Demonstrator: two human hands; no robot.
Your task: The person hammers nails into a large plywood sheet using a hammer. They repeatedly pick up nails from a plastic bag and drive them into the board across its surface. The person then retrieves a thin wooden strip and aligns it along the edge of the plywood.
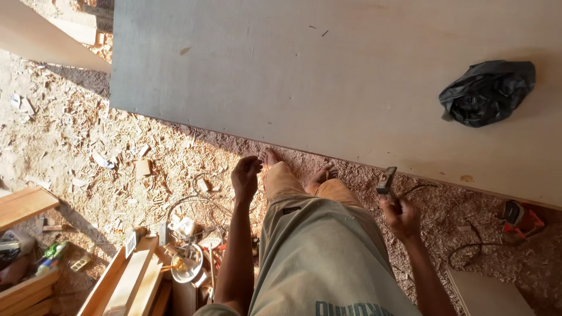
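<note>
Head view, looking straight down: nearest are the person's shirt and trousers, with both arms hanging beside them. On the left, a wooden frame (126, 281) and a tangle of small tools and cable (187, 257) are seen on the floor. The right hand (401, 217) is closed round the handle of a hammer (386, 181), whose head points up and away, just short of the near edge of a big plywood sheet (328, 76). The left hand (246, 175) holds nothing; its fingers are loosely curled, hanging above the sawdust-covered floor (88, 146). Bare feet (324, 174) are planted in the shavings right at the sheet's near edge. A red power tool (521, 217) lies on the floor by the near right edge, its black cord (468, 248) looping across the sawdust. Farther off, a crumpled black bag (487, 92) rests on the sheet toward its right edge.

Several risks can be judged. Unshod toes could be struck if the hammer were dropped or swung low. Offcuts or nails hidden in the shavings could be trodden on. The cord could be caught by a foot, and the tool dragged
</note>
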